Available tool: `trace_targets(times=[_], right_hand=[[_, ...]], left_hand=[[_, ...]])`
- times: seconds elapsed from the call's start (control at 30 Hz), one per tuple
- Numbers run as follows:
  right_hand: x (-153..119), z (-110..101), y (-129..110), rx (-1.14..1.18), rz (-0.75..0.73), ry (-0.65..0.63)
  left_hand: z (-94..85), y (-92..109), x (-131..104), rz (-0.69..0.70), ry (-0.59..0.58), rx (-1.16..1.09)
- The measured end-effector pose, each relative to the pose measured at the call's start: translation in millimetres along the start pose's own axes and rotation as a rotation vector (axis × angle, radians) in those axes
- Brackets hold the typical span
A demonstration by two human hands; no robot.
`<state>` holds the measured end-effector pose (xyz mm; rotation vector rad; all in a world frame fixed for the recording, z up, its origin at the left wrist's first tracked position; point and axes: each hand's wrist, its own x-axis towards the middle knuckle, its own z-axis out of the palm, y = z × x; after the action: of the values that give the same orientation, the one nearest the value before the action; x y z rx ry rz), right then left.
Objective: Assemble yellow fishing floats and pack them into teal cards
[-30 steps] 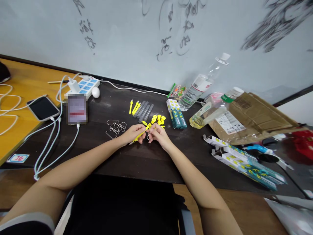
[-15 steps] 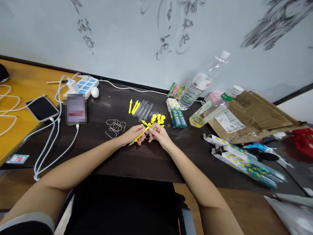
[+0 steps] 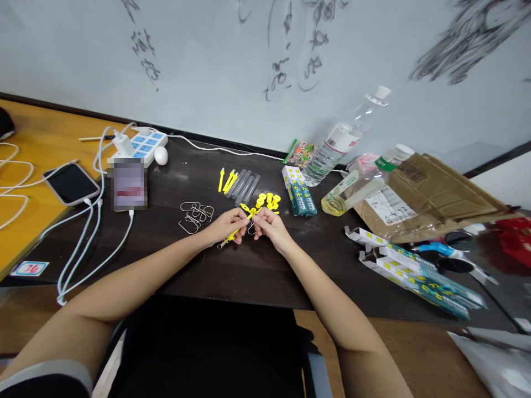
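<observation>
My left hand (image 3: 227, 225) is closed round a thin yellow rod (image 3: 233, 235) with a metal spring at its lower end. At the rod's other end, my right hand (image 3: 269, 225) pinches a thin metal wire hook (image 3: 251, 228); whether it passes through the rod is hidden by the fingers. Just beyond the fingertips lie several small yellow caps (image 3: 269, 199). Clear plastic tubes (image 3: 247, 189) and more yellow rods (image 3: 230, 181) rest behind them. Left of my left hand is a tangle of metal wire hooks (image 3: 196, 216).
Two upright green boxes (image 3: 299, 192) stand behind right, near a water bottle (image 3: 332, 155) and a bottle of yellowish liquid (image 3: 352, 190). Opened boxes (image 3: 418, 276) and a brown package (image 3: 431, 193) lie right. Phones (image 3: 72, 183), cables and a power strip (image 3: 145, 146) are left.
The yellow rod has turned slightly in my left hand, and its spring end shows differently. My right fingers have shifted a little at the hook. Everything else is unchanged.
</observation>
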<state>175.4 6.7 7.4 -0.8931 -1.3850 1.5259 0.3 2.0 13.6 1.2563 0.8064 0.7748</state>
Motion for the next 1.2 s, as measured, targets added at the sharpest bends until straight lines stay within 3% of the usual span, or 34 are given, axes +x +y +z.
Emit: trace_targets(times=[0.7,1.2], right_hand=[[0.9,-1.3,-2.0,0.008,-0.005,0.041],[-0.1,-0.7,-1.9,-0.06,-0.042,0.043]], left_hand=[[-0.8,-2.8,0.6,0.018,-0.009,0.007],[1.6,1.0,-1.9,-0.042,-0.027,0.096]])
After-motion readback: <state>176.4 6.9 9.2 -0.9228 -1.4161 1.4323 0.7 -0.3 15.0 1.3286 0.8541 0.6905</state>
